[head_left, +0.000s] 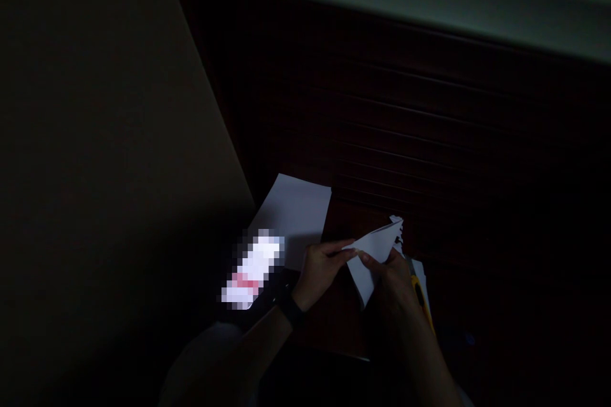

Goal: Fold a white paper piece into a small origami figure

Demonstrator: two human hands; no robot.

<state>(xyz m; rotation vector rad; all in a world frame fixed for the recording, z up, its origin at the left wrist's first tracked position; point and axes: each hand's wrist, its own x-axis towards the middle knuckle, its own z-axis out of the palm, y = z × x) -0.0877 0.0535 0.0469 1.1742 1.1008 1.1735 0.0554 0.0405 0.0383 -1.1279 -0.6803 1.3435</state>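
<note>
A folded piece of white paper (377,247), roughly triangular, is held between both my hands above a dark wooden surface. My left hand (321,269), with a dark band on its wrist, pinches the paper's left corner between thumb and fingers. On the paper's lower right side, my right hand (394,273) grips it, the thumb pressed on its face near the left thumb. Flat to the left lies a white sheet of paper (300,206). Beside my right hand is a yellow-handled tool (422,302), perhaps a cutter, partly hidden by the forearm.
A bright, pixelated phone-like screen (252,270) glows at the left, near the sheet. More white paper (420,270) lies under the yellow tool. Dark slatted wood (391,114) rises behind, and a plain pale panel (105,108) stands at the left. The scene is very dim.
</note>
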